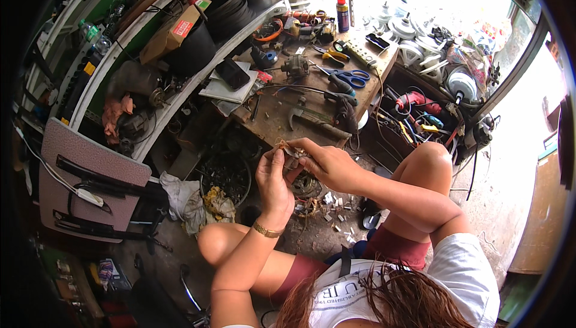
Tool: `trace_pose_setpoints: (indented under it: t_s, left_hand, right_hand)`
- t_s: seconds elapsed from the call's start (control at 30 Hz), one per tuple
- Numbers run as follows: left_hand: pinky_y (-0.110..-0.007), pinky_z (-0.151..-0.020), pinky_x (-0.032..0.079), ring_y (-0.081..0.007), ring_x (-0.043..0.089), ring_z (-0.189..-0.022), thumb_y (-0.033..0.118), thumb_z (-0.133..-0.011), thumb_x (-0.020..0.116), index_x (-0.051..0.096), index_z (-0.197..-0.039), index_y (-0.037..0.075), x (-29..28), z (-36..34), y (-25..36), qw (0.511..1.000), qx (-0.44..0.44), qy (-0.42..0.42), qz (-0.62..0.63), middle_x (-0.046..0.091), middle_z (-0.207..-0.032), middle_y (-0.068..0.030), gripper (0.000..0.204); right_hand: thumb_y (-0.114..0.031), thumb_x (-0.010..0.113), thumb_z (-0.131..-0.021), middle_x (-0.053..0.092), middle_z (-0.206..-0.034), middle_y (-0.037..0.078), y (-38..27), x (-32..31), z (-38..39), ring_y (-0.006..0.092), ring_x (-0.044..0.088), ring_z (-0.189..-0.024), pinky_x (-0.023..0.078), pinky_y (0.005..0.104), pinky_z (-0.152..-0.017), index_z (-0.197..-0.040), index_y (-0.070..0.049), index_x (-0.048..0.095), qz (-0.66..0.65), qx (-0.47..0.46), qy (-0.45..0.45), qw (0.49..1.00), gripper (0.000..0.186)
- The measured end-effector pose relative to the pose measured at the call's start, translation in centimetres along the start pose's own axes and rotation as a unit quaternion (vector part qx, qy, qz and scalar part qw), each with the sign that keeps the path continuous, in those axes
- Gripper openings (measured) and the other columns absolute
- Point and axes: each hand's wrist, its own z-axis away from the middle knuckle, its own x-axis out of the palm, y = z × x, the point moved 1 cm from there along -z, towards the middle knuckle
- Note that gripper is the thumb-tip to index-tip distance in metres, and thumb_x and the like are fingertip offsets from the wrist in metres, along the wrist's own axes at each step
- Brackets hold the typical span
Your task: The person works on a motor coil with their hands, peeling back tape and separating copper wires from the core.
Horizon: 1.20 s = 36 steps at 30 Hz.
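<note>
My left hand [275,178] and my right hand [329,163] meet in front of the workbench's near edge. Both are closed around a small greyish piece with copper-coloured strands [293,155]; my fingers cover much of it, and its exact kind cannot be made out. A hammer [318,123] lies on the wooden workbench [277,109] just beyond my hands. Further back on the bench are blue-handled scissors [351,78], yellow-handled pliers [332,55], a small motor [296,66] and a power tool with a dark teal body [343,97].
Below my hands, loose pale pieces [336,211] are scattered on the floor. A bin of dark scraps [225,175] stands left of them. A drawer of tools [414,118] is at right, and fan motors [405,26] are piled behind. Crowded shelving [171,118] runs along the left.
</note>
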Motion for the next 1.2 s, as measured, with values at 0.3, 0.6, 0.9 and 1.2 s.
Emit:
trace_pose_setpoints:
  t_s: [0.3,0.6,0.9,1.2]
  left_hand:
    - [-0.031,-0.075,0.058,-0.0106,0.062,-0.09,0.022,-0.096,0.055,0.055,-0.104,0.01,0.9,0.6,-0.8,0.999,0.046,0.019,-0.015,0.062,-0.1,-0.0013,0.015]
    - [-0.031,-0.071,0.058,-0.0127,0.061,-0.093,0.029,-0.095,0.058,0.052,-0.11,0.011,-1.2,-2.0,0.2,0.994,-0.056,-0.092,0.027,0.061,-0.102,-0.0018,0.024]
    - [-0.025,-0.049,0.052,-0.008,0.056,-0.068,0.011,-0.087,0.068,0.048,-0.088,0.013,0.1,-2.6,-0.8,0.997,0.009,-0.07,-0.031,0.052,-0.078,0.0033,0.021]
    - [-0.029,-0.072,0.054,-0.012,0.061,-0.09,0.01,-0.088,0.063,0.054,-0.103,0.016,-1.3,-4.5,-2.3,0.993,-0.053,-0.107,0.008,0.061,-0.101,0.0012,0.018]
  right_hand:
    - [-0.024,0.047,-0.097,0.064,-0.098,0.021,0.0,1.0,-0.2,0.042,0.06,-0.09,0.046,0.0498,-0.073,-0.118,-0.01,0.047,-0.025,0.006,0.059,0.998,0.025]
    - [-0.021,0.043,-0.102,0.051,-0.071,-0.001,1.5,-1.2,-1.6,0.0058,0.045,-0.06,0.037,0.0197,-0.05,-0.106,-0.005,0.053,-0.408,0.153,-0.094,0.895,0.02]
    - [-0.03,0.04,-0.103,0.052,-0.072,-0.001,1.7,-0.1,-1.0,0.0066,0.043,-0.051,0.035,0.0205,-0.042,-0.107,-0.01,0.052,-0.444,0.166,-0.078,0.877,0.024]
    - [-0.029,0.044,-0.102,0.045,-0.07,-0.003,3.6,0.4,-2.3,0.0047,0.037,-0.046,0.032,0.0212,-0.039,-0.102,-0.006,0.052,-0.424,0.162,-0.005,0.891,0.024]
